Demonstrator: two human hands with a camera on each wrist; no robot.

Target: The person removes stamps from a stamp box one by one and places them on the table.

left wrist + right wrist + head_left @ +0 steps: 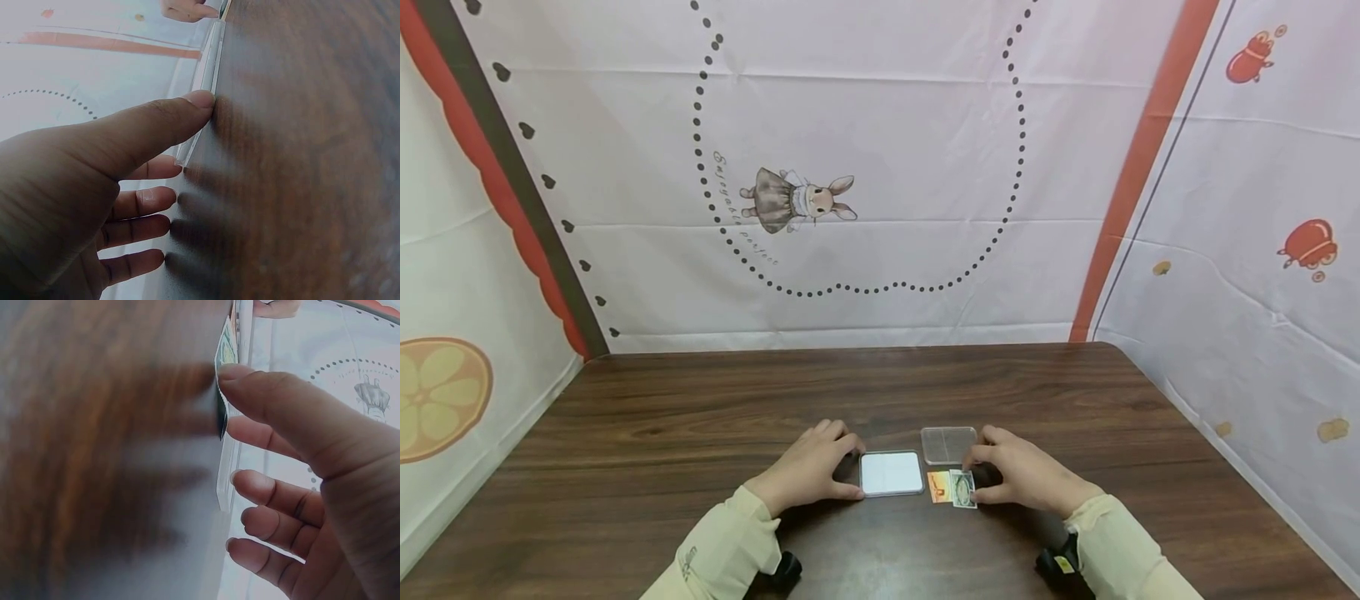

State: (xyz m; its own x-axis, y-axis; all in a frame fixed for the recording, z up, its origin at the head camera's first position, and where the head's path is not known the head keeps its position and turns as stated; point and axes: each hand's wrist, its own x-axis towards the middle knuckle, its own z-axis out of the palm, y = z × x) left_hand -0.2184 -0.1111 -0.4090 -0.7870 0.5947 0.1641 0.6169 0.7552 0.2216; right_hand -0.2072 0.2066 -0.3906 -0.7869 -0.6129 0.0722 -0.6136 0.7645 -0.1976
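Observation:
A flat clear case [891, 473] with a white inside lies on the table. My left hand [812, 468] holds it by its left end, thumb at the near corner and index finger at the far one. In the left wrist view the other fingers [139, 231] rest on the tabletop. My right hand [1026, 473] has thumb and index finger at the edges of a small green-and-white stamp-like card [962, 490], pinching it; the card looks slightly bowed in the right wrist view. Against its left side lies an orange-and-yellow card [937, 487].
Behind the two cards a clear, shallow plastic lid or tray [947, 443] lies flat, close to the right fingertips. The dark wood-grain table [760, 392] meets a printed cloth backdrop [895, 167] at its back edge, with more cloth [1247, 317] along the sides.

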